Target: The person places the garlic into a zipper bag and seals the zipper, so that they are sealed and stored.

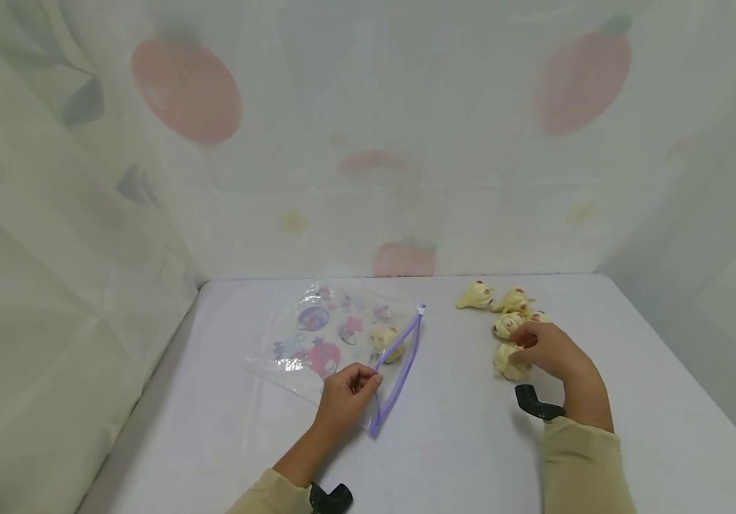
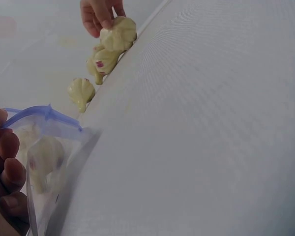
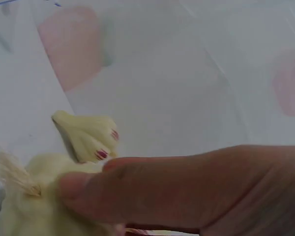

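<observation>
My left hand [image 1: 345, 396] pinches the purple-edged mouth of a clear zip bag [image 1: 323, 353] printed with pink and purple pictures. Inside the bag, near its mouth, lies a pale yellow garlic bulb [image 1: 388, 344]; the left wrist view shows the bagged garlic [image 2: 45, 157] through the plastic. Over on the right, my right hand [image 1: 557, 353] grips another garlic bulb [image 1: 510, 361], the nearest of a small group. Close up in the right wrist view, the thumb presses on this bulb [image 3: 39, 206], beside its tuft of dry roots. The other fingers are mostly hidden there.
Behind the held bulb sit several more garlic bulbs, one [image 1: 475, 295] at the far left of the group. A white-covered table [image 1: 451, 442] carries everything. Pale fruit-printed curtains [image 1: 316, 143] close off the back and both sides.
</observation>
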Demonstrator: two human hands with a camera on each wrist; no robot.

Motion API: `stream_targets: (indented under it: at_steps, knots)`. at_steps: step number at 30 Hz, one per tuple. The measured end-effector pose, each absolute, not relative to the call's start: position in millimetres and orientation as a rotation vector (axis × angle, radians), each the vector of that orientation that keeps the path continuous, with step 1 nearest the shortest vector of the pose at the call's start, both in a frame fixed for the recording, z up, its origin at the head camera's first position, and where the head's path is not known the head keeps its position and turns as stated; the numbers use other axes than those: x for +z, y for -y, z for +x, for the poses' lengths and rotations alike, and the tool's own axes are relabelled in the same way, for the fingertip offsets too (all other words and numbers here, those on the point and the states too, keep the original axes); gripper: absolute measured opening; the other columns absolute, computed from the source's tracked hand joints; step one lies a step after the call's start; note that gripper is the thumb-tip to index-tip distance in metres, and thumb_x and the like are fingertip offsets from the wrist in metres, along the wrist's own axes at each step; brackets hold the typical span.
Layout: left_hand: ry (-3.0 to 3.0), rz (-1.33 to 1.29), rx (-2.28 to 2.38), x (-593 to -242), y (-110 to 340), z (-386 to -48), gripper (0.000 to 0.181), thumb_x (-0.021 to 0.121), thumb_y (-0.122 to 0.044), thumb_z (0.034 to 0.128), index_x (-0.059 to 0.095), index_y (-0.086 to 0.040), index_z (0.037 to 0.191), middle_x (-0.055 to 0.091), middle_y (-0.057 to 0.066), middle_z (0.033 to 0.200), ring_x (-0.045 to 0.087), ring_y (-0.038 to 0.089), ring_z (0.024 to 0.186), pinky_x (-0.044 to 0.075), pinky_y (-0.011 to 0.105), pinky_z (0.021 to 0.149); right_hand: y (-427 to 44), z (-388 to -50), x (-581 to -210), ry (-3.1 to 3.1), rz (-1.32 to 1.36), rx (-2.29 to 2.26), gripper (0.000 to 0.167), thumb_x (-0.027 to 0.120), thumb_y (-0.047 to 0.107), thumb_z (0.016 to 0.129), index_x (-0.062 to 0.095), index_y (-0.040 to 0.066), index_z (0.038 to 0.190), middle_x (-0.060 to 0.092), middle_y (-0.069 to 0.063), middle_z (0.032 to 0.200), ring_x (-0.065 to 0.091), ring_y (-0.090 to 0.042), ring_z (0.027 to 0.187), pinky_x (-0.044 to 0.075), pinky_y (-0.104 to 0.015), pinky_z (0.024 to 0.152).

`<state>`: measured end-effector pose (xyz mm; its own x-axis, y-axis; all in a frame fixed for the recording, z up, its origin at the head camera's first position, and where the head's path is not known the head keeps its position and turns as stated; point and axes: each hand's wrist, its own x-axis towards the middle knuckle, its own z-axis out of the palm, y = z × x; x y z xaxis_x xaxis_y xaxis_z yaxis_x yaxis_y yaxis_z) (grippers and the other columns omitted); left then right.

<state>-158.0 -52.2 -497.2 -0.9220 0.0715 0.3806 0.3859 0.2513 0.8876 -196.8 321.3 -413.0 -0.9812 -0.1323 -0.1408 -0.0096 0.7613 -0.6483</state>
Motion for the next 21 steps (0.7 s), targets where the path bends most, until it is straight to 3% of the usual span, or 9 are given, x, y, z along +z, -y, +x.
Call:
stream_targets:
  at_steps: [6, 12, 17, 21]
  knots:
    - [2.278, -0.465, -1.695, -496.7, 54.2, -158.6, 0.004, 0.075, -0.008, 0.0864, 0.071, -0.009, 0.084, 0.065, -0.003, 0.068, 0.049, -0.001, 0.055, 0.043, 0.018, 0.048, -298.2, -204.4, -419.6, -2.740, -0.201, -1.080, 0.041, 0.076, 0.018, 0.084, 0.064, 0.002, 0.120, 0.064, -0.016, 0.112, 0.058, -0.029, 0.104, 0.050, -0.041, 0.082]
    - [2.280, -0.480, -1.699, -495.2, 54.6, -157.9, 0.007, 0.074, -0.011, 0.0880, 0.072, -0.006, 0.084, 0.064, -0.004, 0.068, 0.050, 0.002, 0.055, 0.043, 0.019, 0.049, -270.3, -212.3, -425.8, -2.786, -0.314, -1.091, 0.035, 0.070, 0.017, 0.090, 0.066, 0.009, 0.124, 0.065, -0.016, 0.120, 0.059, -0.033, 0.112, 0.050, -0.047, 0.088]
    - [2.283, -0.464, -1.717, -496.1, 54.2, -157.9, 0.007, 0.074, -0.009, 0.0871, 0.072, -0.003, 0.086, 0.065, -0.003, 0.068, 0.049, 0.001, 0.055, 0.043, 0.018, 0.049, -255.6, -215.5, -437.1, -2.821, -0.443, -1.156, 0.024, 0.060, 0.009, 0.095, 0.070, 0.013, 0.116, 0.067, -0.009, 0.118, 0.059, -0.026, 0.107, 0.047, -0.045, 0.091]
    - [2.309, -0.438, -1.697, -495.2, 53.1, -156.7, 0.007, 0.073, -0.005, 0.0864, 0.071, 0.002, 0.086, 0.065, 0.001, 0.069, 0.048, 0.000, 0.055, 0.042, 0.017, 0.050, -251.2, -216.9, -443.9, -2.814, -0.521, -1.182, 0.022, 0.055, 0.006, 0.098, 0.074, 0.012, 0.108, 0.066, -0.010, 0.118, 0.059, -0.032, 0.113, 0.047, -0.051, 0.095]
